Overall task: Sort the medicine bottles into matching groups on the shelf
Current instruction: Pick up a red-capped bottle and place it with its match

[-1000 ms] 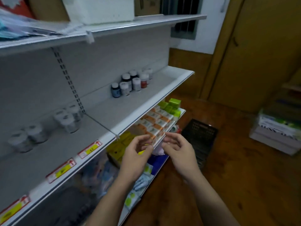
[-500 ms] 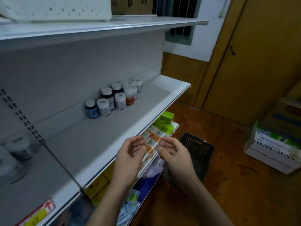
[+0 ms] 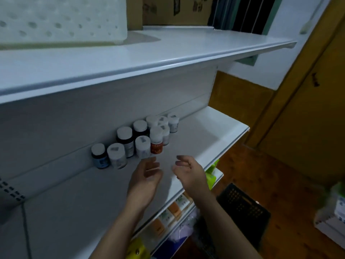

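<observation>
Located medicine bottles (image 3: 140, 128) on mid shelf (image 3: 214, 139), all upright, clustered in approx. two rows against back panel (image 3: 93, 113). Noted front row, left to right: blue-label dark bottle (image 3: 99, 157), white bottle (image 3: 116, 156), second white bottle (image 3: 142, 148), red-label bottle (image 3: 156, 143). Noted dark bottle w/ white cap (image 3: 125, 139) behind these, plus several small white bottles (image 3: 173, 122) at right end of cluster, packed touching or nearly so. Could not read labels.

Found L hand (image 3: 145, 176) and R hand (image 3: 190, 174) raised over shelf surface, just in front of cluster, palms turned toward each other. Saw fingers on both relaxed, slightly curled, spread apart, nothing gripped. Found L fingertips (image 3: 152, 161) near second white bottle, not touching. Saw clear gap between hands.

Logged upper shelf (image 3: 168, 53) w/ white perforated basket (image 3: 61, 19) and cardboard box (image 3: 175, 12). Logged lower shelf (image 3: 219, 175) w/ orange-and-white boxes (image 3: 173, 212) and green packs (image 3: 211, 179). Logged black crate (image 3: 244, 208) on wooden floor (image 3: 280, 174) at right.
</observation>
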`<state>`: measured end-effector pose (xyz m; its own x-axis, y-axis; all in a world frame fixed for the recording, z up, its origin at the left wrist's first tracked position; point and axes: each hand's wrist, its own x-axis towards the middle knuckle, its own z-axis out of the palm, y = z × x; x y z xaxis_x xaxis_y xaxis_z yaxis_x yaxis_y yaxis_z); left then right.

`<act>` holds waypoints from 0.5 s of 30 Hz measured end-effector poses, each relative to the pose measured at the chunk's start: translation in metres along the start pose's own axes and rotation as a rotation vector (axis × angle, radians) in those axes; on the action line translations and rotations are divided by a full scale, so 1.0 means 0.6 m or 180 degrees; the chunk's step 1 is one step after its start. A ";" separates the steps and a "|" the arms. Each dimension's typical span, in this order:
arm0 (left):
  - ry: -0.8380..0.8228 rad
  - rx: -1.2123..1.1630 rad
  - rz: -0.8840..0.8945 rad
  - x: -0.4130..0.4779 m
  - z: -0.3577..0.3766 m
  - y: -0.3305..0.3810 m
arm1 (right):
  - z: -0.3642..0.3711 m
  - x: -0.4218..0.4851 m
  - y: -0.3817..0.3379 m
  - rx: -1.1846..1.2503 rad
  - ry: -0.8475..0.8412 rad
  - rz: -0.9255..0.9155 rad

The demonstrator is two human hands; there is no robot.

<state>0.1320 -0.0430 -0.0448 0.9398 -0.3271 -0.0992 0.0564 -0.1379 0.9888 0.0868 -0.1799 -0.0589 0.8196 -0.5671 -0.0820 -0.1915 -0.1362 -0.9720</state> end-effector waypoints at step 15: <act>0.1396 0.0120 -0.0376 0.144 0.114 0.024 | 0.028 0.297 -0.031 -0.1700 -0.1452 -0.1832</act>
<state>0.1909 -0.1369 -0.0464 0.9820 0.1188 -0.1466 0.1671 -0.1870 0.9680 0.2455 -0.2648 -0.0589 0.9785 0.0664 0.1951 0.1821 -0.7219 -0.6676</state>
